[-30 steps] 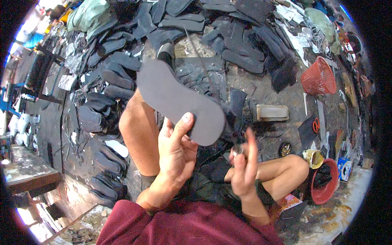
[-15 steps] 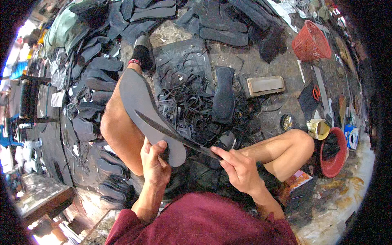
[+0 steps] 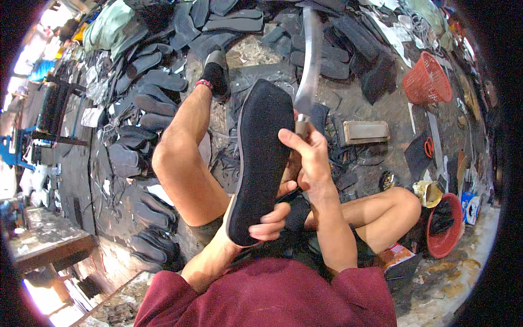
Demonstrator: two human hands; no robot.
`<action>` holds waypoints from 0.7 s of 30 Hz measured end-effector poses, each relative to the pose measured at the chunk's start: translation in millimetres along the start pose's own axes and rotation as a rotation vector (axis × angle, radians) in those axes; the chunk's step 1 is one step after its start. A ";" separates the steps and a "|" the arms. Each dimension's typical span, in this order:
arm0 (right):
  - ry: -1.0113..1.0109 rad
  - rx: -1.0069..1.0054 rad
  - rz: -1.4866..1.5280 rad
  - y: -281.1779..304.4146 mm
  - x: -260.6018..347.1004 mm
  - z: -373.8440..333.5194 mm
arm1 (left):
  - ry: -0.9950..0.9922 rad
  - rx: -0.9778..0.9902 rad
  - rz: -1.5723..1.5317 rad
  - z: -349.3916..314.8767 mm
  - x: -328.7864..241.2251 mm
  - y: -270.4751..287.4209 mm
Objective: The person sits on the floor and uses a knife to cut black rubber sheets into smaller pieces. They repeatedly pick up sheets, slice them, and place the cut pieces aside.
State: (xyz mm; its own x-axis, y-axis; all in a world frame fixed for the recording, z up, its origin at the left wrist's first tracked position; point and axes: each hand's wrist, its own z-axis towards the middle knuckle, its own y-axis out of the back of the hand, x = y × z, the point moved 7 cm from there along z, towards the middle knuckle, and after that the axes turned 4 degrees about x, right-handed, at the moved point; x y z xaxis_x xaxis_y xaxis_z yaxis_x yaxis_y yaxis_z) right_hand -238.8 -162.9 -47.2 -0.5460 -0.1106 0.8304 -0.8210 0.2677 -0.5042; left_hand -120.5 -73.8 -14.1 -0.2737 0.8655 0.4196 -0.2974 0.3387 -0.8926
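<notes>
My left hand (image 3: 270, 222) is wrapped round the near end of a long black shoe sole (image 3: 260, 158), fingers over its face. The sole is held up in front of me, fuzzy black side showing, with a thin grey edge along its left. In my right hand (image 3: 315, 158) is a knife (image 3: 310, 60) with a brown handle and a long, slightly curved blade, blurred by motion, pointing away from me. The right thumb reaches to the sole's right edge. The blade stands just right of the sole's far end.
Piles of black soles (image 3: 158, 103) lie to the left and at the back. Dark scraps (image 3: 348, 155) cover the floor between my legs. On the right are a whetstone-like block (image 3: 366, 132), a red basket (image 3: 426, 82), red-handled scissors (image 3: 429, 146), a tin (image 3: 427, 193) and a red tub (image 3: 444, 242).
The sole has turned from its grey face to its black one and moved right. My right hand, earlier pinching a dark strip along the sole, now grips the knife; the strip is out of sight.
</notes>
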 end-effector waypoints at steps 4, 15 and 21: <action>0.181 -0.076 0.107 21.3 55.6 9.4 | -0.554 -0.592 0.564 -38.7 -33.9 18.0; 0.043 -0.547 -0.112 154.1 22.9 -68.0 | -0.554 -0.857 1.349 -42.5 -116.2 -59.3; 0.057 -0.606 -0.032 135.5 29.6 -89.9 | -1.450 -0.569 1.171 -45.1 -279.8 -201.2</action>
State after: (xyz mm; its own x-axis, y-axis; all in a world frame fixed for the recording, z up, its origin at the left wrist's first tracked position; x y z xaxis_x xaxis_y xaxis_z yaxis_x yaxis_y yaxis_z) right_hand -351.2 -43.8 -69.5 -0.4989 -0.0809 0.8629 -0.5871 0.7639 -0.2678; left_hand 57.2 -367.5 40.6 -0.5982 -0.0951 -0.7957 0.7640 0.2322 -0.6020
